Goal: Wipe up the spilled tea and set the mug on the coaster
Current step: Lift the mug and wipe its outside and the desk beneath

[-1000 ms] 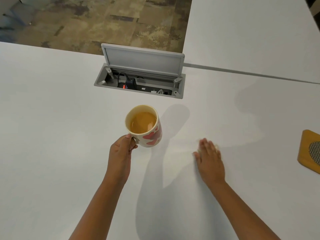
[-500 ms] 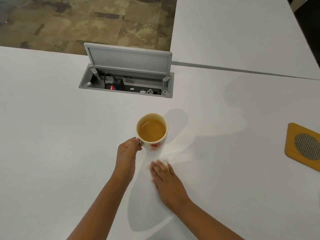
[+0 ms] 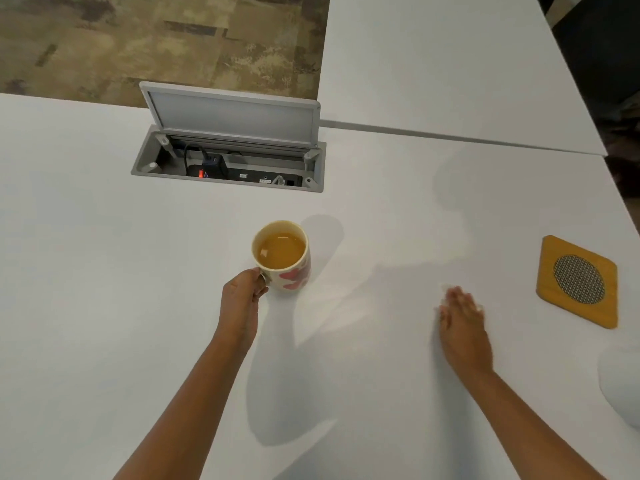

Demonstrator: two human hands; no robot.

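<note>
White table [image 3: 104,306] bears mug [image 3: 282,259], coaster [image 3: 576,282], open cable box [image 3: 228,157]

Head cam, looking fwd and steeply down on white table [image 3: 104,306]; close, arm's reach.

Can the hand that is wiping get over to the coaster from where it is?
Probably yes. The right hand lies flat on the table, and nothing stands between it and the coaster.
</note>
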